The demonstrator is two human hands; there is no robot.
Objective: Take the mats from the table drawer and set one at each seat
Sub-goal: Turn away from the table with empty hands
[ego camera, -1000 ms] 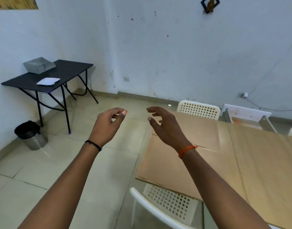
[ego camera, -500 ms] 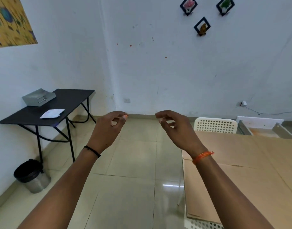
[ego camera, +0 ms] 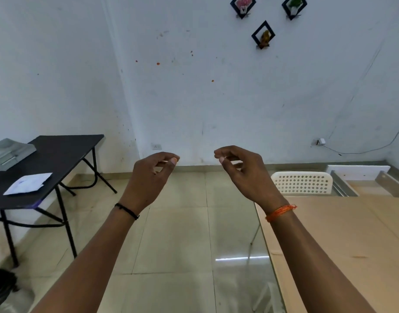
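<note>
My left hand (ego camera: 149, 177) and my right hand (ego camera: 246, 175) are raised side by side in front of me over the tiled floor. Their fingers are loosely curled and hold nothing. The dining table (ego camera: 268, 251) lies at the lower right, below my right forearm. Tan sheets (ego camera: 343, 240) that look like mats cover its top. At the table's far end an open drawer (ego camera: 361, 177) with a white front and metal rails sticks out. I cannot see what is inside it. A white perforated chair (ego camera: 302, 182) stands at the table's far left corner.
A black folding table (ego camera: 58, 154) stands at the left wall, carrying a grey tray (ego camera: 9, 152) and a white paper (ego camera: 28, 182). A black bin (ego camera: 2, 285) sits below it. Open tiled floor (ego camera: 176, 233) lies ahead, up to the white wall.
My view has lifted and swung left, so the dining table slid to the right edge and the near chair left the frame. Both hands stay raised and hold nothing.
</note>
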